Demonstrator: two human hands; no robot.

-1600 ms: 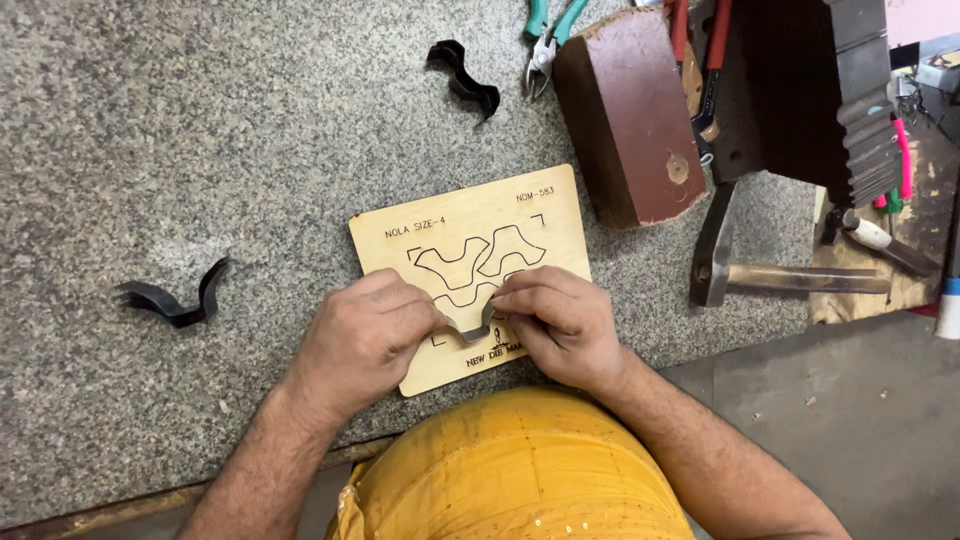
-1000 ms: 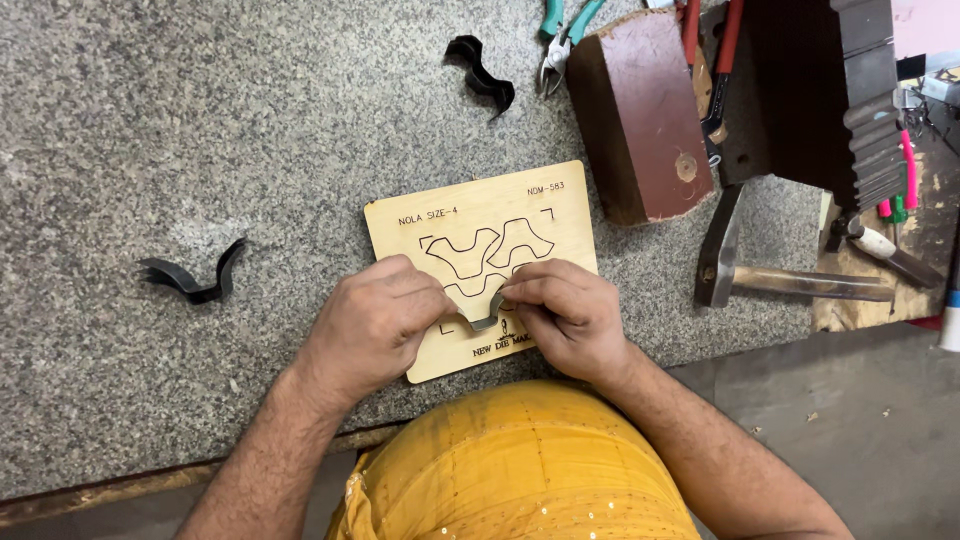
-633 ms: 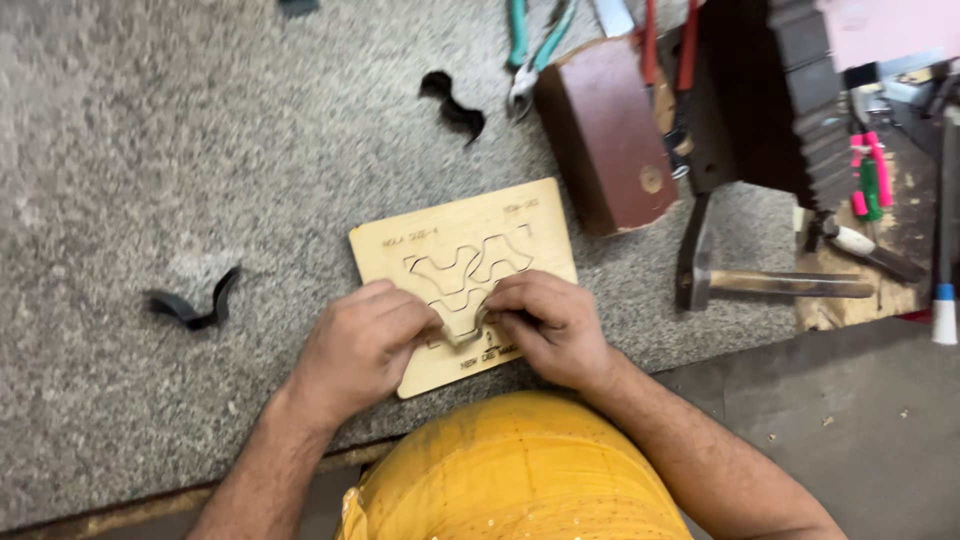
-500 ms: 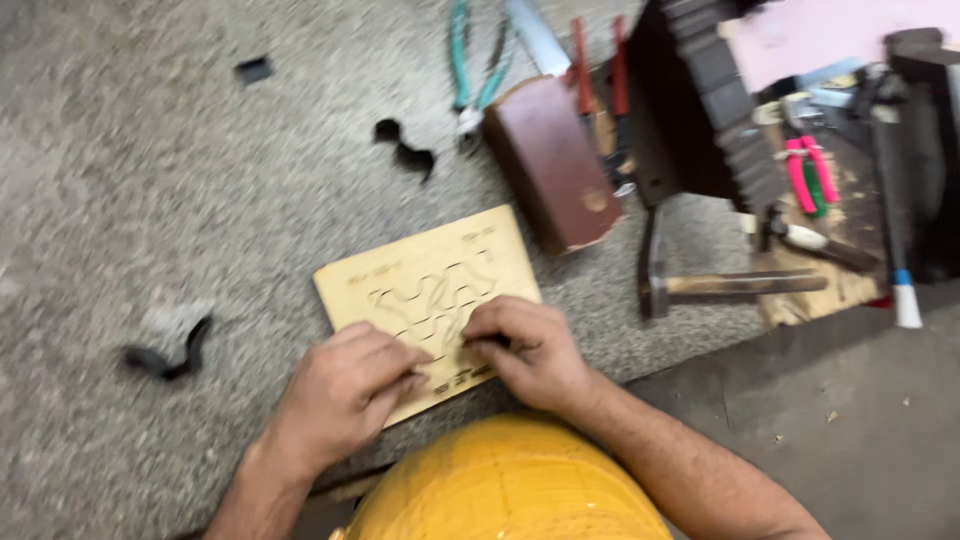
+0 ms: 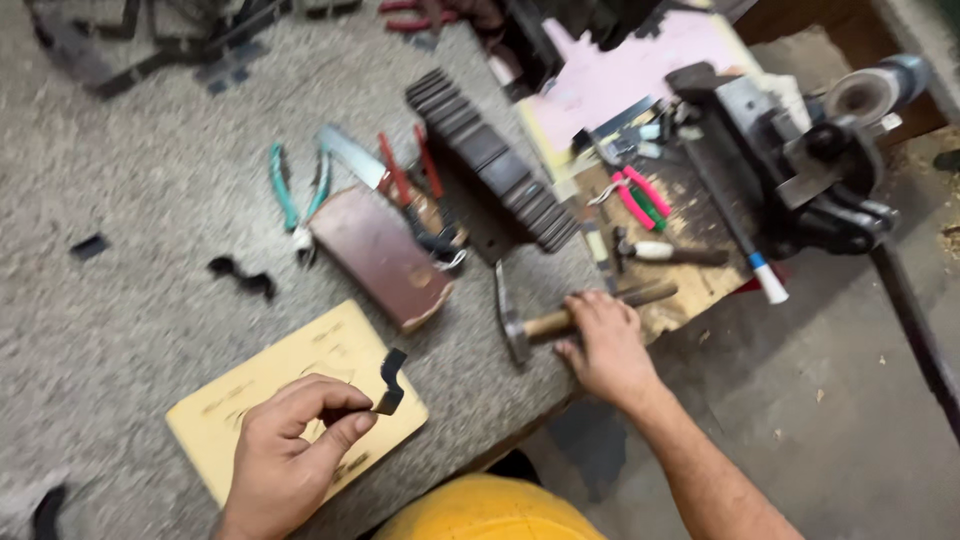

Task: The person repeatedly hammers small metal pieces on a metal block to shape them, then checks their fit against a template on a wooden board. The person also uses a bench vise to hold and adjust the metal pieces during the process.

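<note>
My left hand pinches a small bent strip of black metal and holds it just above a pale wooden template board that lies on the grey stone bench. Off to the right, my right hand closes around the wooden handle of a hammer lying at the bench's edge. The hammer's steel head points toward the board.
A brown block sits behind the board, with green-handled pliers and red-handled tools beside it. A ridged black block, a bench vise, pink-handled cutters and another bent black strip are also on the bench.
My right hand has left the board and reached right onto the hammer handle. My left hand has lifted a bent black strip off the board. The view has swung right.
</note>
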